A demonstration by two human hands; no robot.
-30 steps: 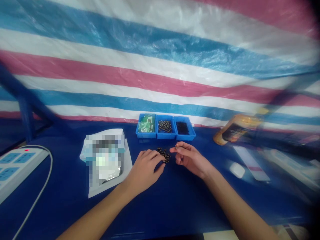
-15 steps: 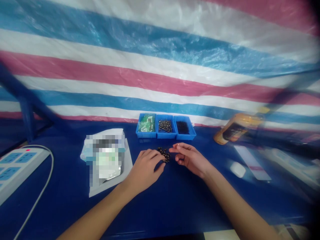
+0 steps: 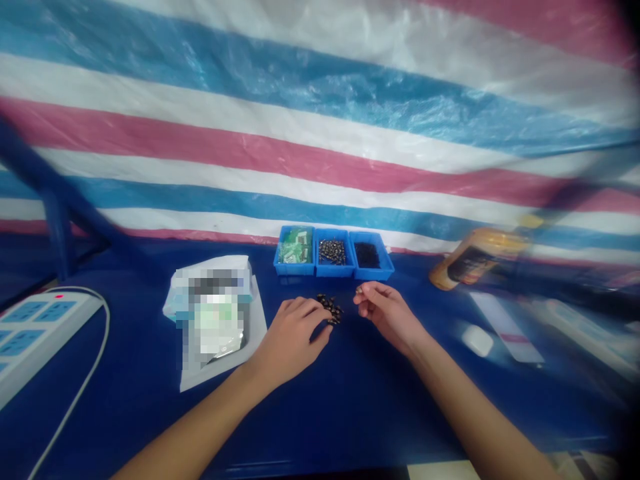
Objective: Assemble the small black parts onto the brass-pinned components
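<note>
On the blue tabletop [image 3: 360, 413], the left hand [image 3: 299, 331] is the nearer of the two to the work. It lies palm down with fingers loosely bent and thumb apart, its fingertips at the left edge of a loose pile of small dark, brassy metal fittings [image 3: 332, 311]. The undersides of those fingers are hidden, so I cannot tell whether they grip any piece or simply guard the heap.

The pile sits between the two hands, to the right of the left fingertips. As a heap it stretches slightly from far left to near right; its pieces point various ways, with no shared long axis.

The right hand [image 3: 384, 308] is off the pile, just beside it on the right, with a strip of bare blue between. Its thumb and forefinger are pinched together on what looks like one small fitting [image 3: 359, 291], too small to make out which way it points; the other fingers curl in below.

Beyond the hands and pile, three blue bins stand side by side: the left bin [image 3: 295, 270] with green-and-white contents, the middle bin [image 3: 334, 271] with similar metal fittings, the right bin [image 3: 374, 274] with fine black parts. Farthest back hangs striped plastic sheeting [image 3: 310, 157].
</note>
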